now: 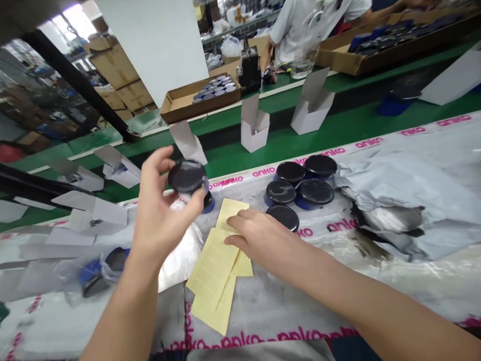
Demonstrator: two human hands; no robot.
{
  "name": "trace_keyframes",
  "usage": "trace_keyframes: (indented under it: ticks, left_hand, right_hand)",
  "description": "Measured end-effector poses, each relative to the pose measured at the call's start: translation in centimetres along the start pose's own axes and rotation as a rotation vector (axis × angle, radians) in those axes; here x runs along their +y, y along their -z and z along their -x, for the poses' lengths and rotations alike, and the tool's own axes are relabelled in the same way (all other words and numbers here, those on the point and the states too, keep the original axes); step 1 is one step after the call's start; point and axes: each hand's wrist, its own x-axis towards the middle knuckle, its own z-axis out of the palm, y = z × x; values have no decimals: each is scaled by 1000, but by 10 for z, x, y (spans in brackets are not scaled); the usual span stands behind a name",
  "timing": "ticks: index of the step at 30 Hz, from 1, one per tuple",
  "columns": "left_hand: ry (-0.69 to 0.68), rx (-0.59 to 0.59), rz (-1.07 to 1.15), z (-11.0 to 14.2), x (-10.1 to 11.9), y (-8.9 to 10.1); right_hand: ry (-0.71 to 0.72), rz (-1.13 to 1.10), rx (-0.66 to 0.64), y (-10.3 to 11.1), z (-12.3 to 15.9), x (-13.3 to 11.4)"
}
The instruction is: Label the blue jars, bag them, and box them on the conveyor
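Note:
My left hand [161,210] is raised above the table with its fingers closed round a round black-lidded tin [187,176]. My right hand [259,235] lies on a pile of yellow paper sheets [216,271], fingers curled onto the top sheet. Several more black-lidded tins with blue bases [300,188] stand in a cluster just right of my right hand. A crumpled clear plastic bag [180,255] lies under my left hand.
Grey plastic sheeting printed "anko" [413,165] covers the table. Open white cartons [255,125] stand on the green conveyor belt [338,130]. A cardboard tray of tins [199,98] sits behind it. Another person in white [311,25] works at the far side. A bagged tin [101,271] lies left.

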Motion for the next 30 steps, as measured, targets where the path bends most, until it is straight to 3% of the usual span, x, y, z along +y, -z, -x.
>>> trace_keyframes:
  ticks: [4, 8, 18, 22, 25, 30]
  left_hand:
    - [204, -120, 63, 89, -5, 14]
    - [274, -210, 74, 135, -20, 3]
    - [194, -207, 54, 145, -25, -5]
    - [192, -221, 39, 145, -23, -3]
    - [194, -255, 12, 141, -21, 1]
    - [201, -350, 0, 132, -19, 10]
  right_hand:
    - [-62, -50, -53, -3, -4, 1]
    - [-113, -62, -119, -3, -9, 2]
    - [-196, -96, -101, -7, -8, 0]
    - [-141, -108, -54, -9, -6, 0]
    - [-83, -195, -8, -8, -5, 3]
    - [-138, -325, -25, -6, -6, 7]
